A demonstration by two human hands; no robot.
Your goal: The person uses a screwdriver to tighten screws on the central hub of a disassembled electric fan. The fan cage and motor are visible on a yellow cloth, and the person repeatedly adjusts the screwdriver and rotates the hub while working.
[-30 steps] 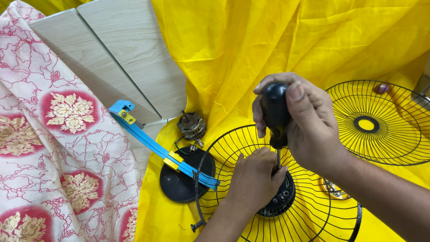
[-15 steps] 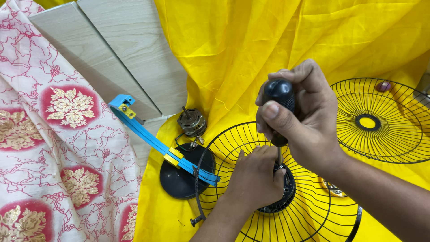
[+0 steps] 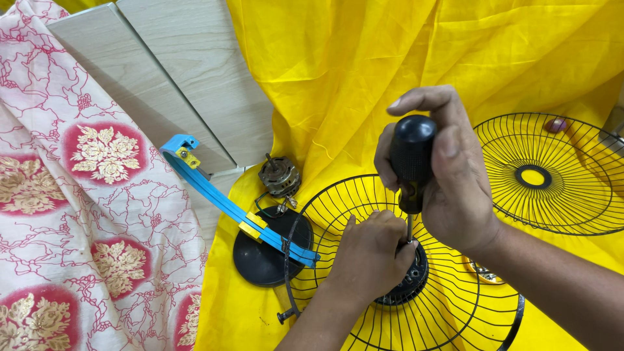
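Note:
My right hand [image 3: 448,175] grips the black handle of a screwdriver [image 3: 411,159], held upright with its shaft pointing down into the hub of a black wire fan guard [image 3: 448,305]. My left hand [image 3: 367,257] rests on that guard next to the hub, fingers pinched around the shaft near its tip. The tip itself is hidden behind my left hand.
A second black wire guard [image 3: 546,175] lies at the right on the yellow cloth [image 3: 364,65]. A small fan motor [image 3: 279,177], a black round base [image 3: 263,257] and a blue stand arm [image 3: 221,198] lie to the left. A pink patterned cloth [image 3: 78,214] covers the left side.
My right hand has shifted its grip on the screwdriver handle, fingers lifting and turning over the top. My left hand stays at the hub.

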